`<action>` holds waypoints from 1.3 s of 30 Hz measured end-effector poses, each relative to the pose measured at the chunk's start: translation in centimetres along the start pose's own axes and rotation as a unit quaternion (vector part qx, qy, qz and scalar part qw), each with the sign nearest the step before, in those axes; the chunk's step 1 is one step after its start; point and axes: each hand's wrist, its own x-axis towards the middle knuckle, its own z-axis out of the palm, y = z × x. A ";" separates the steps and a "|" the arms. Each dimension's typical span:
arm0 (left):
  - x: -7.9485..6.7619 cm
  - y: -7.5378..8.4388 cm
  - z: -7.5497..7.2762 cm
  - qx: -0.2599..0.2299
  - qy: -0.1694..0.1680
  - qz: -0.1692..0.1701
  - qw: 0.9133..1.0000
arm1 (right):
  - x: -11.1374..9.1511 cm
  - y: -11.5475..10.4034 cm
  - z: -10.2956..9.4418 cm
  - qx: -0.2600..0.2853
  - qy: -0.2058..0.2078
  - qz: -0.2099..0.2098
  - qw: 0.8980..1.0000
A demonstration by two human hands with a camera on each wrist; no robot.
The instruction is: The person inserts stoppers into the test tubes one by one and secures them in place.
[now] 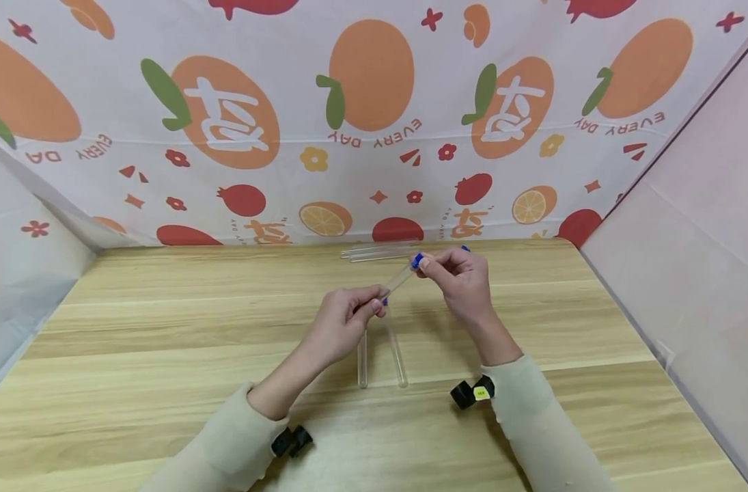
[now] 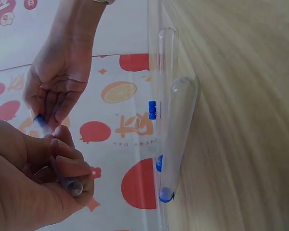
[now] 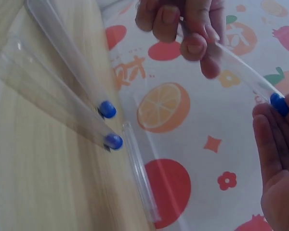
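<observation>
A clear test tube (image 1: 399, 279) slants between my two hands. Its lower part is gripped by my left hand (image 1: 339, 321), and its rounded end (image 2: 73, 187) pokes out of the curled fingers. At the upper end, my right hand (image 1: 467, 283) pinches the blue stopper (image 3: 279, 104) between thumb and finger. The stopper sits at the mouth of the tube; how deep it goes I cannot tell. Two more test tubes, a left one (image 1: 363, 362) and a right one (image 1: 398, 359), lie below the hands on the table. Both have blue stoppers, seen in the right wrist view.
Several clear tubes without visible stoppers (image 1: 380, 253) lie along the back edge of the wooden table (image 1: 183, 328). A loose blue stopper (image 1: 465, 248) shows behind my right hand. A fruit-print cloth (image 1: 374, 164) hangs at the back.
</observation>
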 end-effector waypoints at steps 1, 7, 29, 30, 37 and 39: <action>0.0 0.0 0.0 0.006 0.005 0.005 1.000 | 0.1 -0.1 -0.1 0.000 -0.005 0.001 1.000; 0.2 0.3 0.0 0.029 0.038 0.059 0.997 | 0.6 -0.8 -0.4 0.043 -0.017 0.005 0.999; 0.7 0.3 -1.4 -0.070 -0.018 0.044 0.996 | 0.5 -1.8 0.5 0.084 0.046 0.001 0.995; 0.7 0.4 -1.4 -0.059 -0.007 0.051 0.997 | 0.5 -1.8 0.5 0.084 0.043 -0.001 0.996; 0.4 0.6 -0.9 0.078 0.084 0.148 0.982 | 0.5 -2.0 0.2 0.056 0.020 -0.013 0.998; 0.3 0.5 -0.8 0.096 0.092 0.170 0.976 | 0.4 -2.1 0.2 0.048 0.016 -0.015 0.999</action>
